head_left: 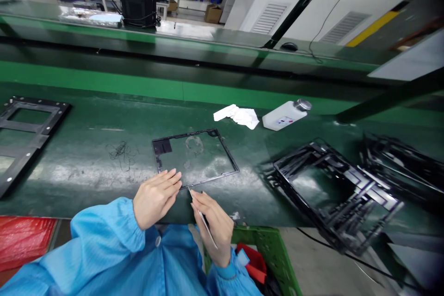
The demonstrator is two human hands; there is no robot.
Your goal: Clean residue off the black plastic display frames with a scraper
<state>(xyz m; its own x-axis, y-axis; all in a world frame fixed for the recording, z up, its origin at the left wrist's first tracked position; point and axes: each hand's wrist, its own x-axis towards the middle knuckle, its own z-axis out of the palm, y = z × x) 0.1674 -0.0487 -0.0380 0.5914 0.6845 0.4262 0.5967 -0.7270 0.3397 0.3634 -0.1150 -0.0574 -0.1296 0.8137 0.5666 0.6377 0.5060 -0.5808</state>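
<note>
A thin black rectangular frame (227, 153) lies flat on the green bench (90, 157). My left hand (157, 198) rests palm down at its near left corner, fingers stretched out and lying together over the edge. Pinched in my right hand (212, 226) is a pair of slim metal tweezers (207, 228). Their tip touches or nearly touches the frame's near edge, just right of my left fingers. Whether anything is between the tips is too small to tell.
Dark thin strands (121, 151) lie left of the frame. Beyond it are crumpled white wipes (245, 116) and a white bottle (285, 115). Stacked black frames (333, 185) stand at the right, a larger black fixture (29, 148) at the left. A green crate (277, 249) sits below the bench edge.
</note>
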